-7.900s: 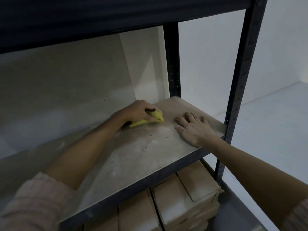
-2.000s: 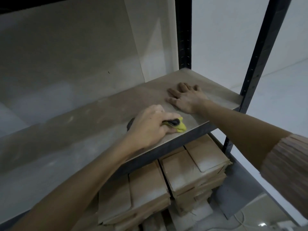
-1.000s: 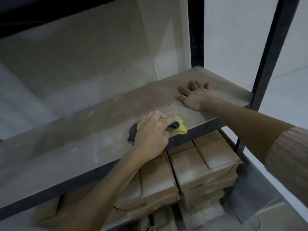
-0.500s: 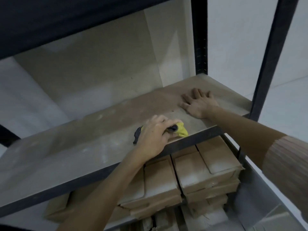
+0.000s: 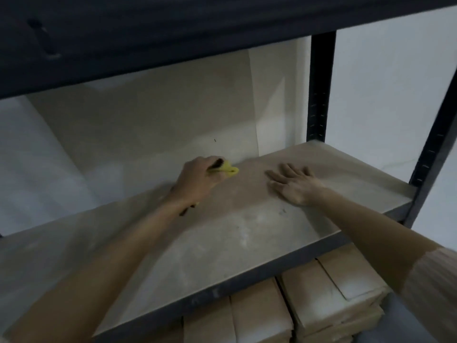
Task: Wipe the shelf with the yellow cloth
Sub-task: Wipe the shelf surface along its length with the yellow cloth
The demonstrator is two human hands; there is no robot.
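The shelf point(image 5: 237, 233) is a dusty beige board in a dark metal frame, with pale smears near its middle. My left hand point(image 5: 196, 180) is closed around the yellow cloth point(image 5: 228, 169) and presses it on the board near the back wall. Only a yellow corner and a dark edge of the cloth show past my fingers. My right hand point(image 5: 294, 185) lies flat, palm down with fingers spread, on the right part of the board, apart from the cloth.
A dark upper shelf point(image 5: 173, 33) hangs low overhead. Black uprights stand at the back right point(image 5: 320, 90) and front right point(image 5: 432, 154). Stacked brown paper-wrapped packs point(image 5: 329, 298) fill the level below. A pale wall is close behind.
My left hand has carried the cloth from the shelf's front edge back to the rear wall. My right hand stays flat in place. The camera has tilted up.
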